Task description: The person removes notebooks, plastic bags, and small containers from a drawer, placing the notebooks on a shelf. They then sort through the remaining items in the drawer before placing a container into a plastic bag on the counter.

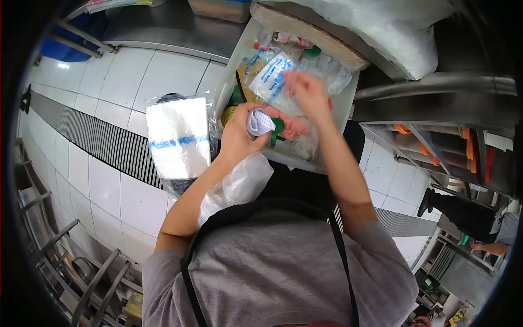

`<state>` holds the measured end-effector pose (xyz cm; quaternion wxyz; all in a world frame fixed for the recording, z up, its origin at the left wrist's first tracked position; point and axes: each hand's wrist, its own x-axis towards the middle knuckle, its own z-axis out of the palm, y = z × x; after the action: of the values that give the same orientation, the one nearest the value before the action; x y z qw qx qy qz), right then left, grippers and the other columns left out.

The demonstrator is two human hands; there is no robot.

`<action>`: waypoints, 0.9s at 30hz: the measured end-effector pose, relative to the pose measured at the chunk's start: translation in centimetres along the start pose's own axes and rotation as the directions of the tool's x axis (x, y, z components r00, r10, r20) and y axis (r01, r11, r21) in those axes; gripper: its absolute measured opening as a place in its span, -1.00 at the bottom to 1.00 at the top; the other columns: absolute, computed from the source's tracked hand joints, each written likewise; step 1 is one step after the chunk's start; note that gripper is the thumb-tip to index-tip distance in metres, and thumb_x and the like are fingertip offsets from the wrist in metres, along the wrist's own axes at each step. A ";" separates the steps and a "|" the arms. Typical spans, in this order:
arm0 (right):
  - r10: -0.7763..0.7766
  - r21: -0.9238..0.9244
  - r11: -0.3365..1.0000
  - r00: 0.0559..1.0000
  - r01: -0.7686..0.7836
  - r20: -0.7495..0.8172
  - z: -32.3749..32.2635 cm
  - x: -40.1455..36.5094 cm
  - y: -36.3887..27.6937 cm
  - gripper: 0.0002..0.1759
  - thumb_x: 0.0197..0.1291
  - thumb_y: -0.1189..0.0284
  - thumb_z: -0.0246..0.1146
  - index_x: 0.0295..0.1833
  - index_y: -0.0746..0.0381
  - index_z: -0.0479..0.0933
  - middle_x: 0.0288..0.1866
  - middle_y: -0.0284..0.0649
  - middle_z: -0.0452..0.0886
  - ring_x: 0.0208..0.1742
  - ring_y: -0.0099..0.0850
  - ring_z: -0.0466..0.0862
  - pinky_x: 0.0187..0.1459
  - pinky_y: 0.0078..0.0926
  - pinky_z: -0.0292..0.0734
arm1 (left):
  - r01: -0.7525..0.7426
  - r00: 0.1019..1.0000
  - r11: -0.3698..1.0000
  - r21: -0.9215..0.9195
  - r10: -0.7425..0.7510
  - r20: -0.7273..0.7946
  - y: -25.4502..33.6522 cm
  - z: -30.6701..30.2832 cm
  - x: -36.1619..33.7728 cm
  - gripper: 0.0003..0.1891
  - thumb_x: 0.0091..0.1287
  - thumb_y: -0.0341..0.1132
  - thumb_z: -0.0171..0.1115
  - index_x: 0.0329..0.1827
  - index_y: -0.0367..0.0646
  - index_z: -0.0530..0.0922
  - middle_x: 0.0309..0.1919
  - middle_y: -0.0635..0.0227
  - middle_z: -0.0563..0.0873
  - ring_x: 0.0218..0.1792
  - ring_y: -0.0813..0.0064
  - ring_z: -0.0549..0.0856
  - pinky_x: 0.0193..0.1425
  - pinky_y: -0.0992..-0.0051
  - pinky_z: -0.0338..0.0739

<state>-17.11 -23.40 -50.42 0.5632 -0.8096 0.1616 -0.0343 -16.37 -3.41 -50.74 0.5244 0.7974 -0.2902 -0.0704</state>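
My left hand grips a curled piece of white paper with printed lines at the near left side of a white plastic bin. Over the bin's contents, my right hand is smeared by motion, so its fingers do not show clearly. Close beside it lies a clear plastic packet with blue print. Around them in the bin are a green cap, another green lid, a pinkish bag and loose clear plastic.
Left of the bin, a large clear-wrapped white pack with a blue band sits on a dark object. A floor drain grate crosses the tiles. Metal racks stand lower left. A person is at far right.
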 end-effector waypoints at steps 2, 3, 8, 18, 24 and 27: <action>-0.030 -0.435 0.898 0.978 -0.064 -0.205 -2.7 5.6 2.2 -0.64 0.03 0.31 0.17 -0.10 0.31 0.52 -0.06 -0.02 0.53 0.00 -0.31 0.53 0.02 -0.40 0.37 | -0.085 0.995 0.996 -0.019 0.084 -0.048 1.1 -0.5 0.2 -0.54 -0.06 -0.40 0.28 -0.05 -0.19 0.35 -0.23 0.23 0.55 -0.21 0.30 0.58 -0.19 0.43 0.46; -0.166 -0.649 0.760 0.958 -0.027 -0.234 -4.0 8.4 5.5 -0.57 -0.01 0.29 0.19 -0.04 0.31 0.47 -0.02 0.01 0.50 0.04 -0.21 0.49 0.08 -0.33 0.31 | -0.093 0.994 0.996 -0.019 0.092 -0.054 1.0 -0.6 0.3 -0.54 -0.06 -0.40 0.28 -0.05 -0.19 0.35 -0.23 0.23 0.55 -0.21 0.30 0.58 -0.19 0.43 0.46; -0.289 -0.913 0.403 0.937 -0.067 -0.196 -3.7 13.2 10.2 -0.38 -0.07 0.27 0.22 0.14 0.28 0.31 0.09 0.05 0.41 0.09 -0.01 0.41 0.22 -0.21 0.14 | 0.214 0.976 0.902 -0.375 -0.213 0.045 -0.8 -0.6 0.2 -0.60 0.07 -0.37 0.22 -0.04 -0.20 0.33 -0.24 0.30 0.50 -0.22 0.58 0.57 -0.38 0.58 0.51; -0.120 -0.509 0.724 0.811 0.466 0.573 2.5 -1.2 3.5 -0.47 -0.10 0.42 0.28 0.08 0.17 0.39 -0.02 -0.07 0.48 0.00 -0.15 0.48 0.01 -0.28 0.39 | 0.020 0.907 0.494 -0.869 -0.376 -0.192 -0.7 -1.0 0.2 -0.62 0.17 -0.44 0.13 0.02 -0.21 0.23 -0.20 0.22 0.47 -0.21 0.42 0.57 -0.40 0.45 0.64; 0.029 -0.506 0.754 0.749 0.418 0.662 2.0 -1.1 4.7 -0.55 -0.01 0.48 0.17 0.08 0.18 0.39 -0.18 -0.13 0.53 -0.15 -0.17 0.54 -0.08 -0.33 0.44 | 0.037 0.948 0.407 -0.913 -0.304 -0.097 -1.7 -1.4 0.1 -0.66 0.14 -0.47 -0.13 0.03 -0.19 0.28 -0.22 0.19 0.50 -0.33 0.41 0.56 -0.53 0.48 0.55; -0.069 -0.202 0.959 0.857 0.198 0.511 0.5 -0.8 1.3 -0.58 0.07 0.54 0.09 0.12 0.24 0.35 -0.24 -0.18 0.56 -0.30 -0.26 0.58 -0.19 -0.39 0.47 | 0.149 0.960 0.638 -0.755 -0.275 -0.043 -1.6 -1.1 0.4 -0.67 0.11 -0.49 -0.17 -0.02 -0.21 0.30 -0.27 0.24 0.52 -0.36 0.51 0.54 -0.57 0.58 0.47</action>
<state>-18.00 -23.13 -51.71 0.4764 -0.8640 -0.0436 0.1571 -14.95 -2.33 -51.56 0.8128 0.5444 -0.0985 -0.1824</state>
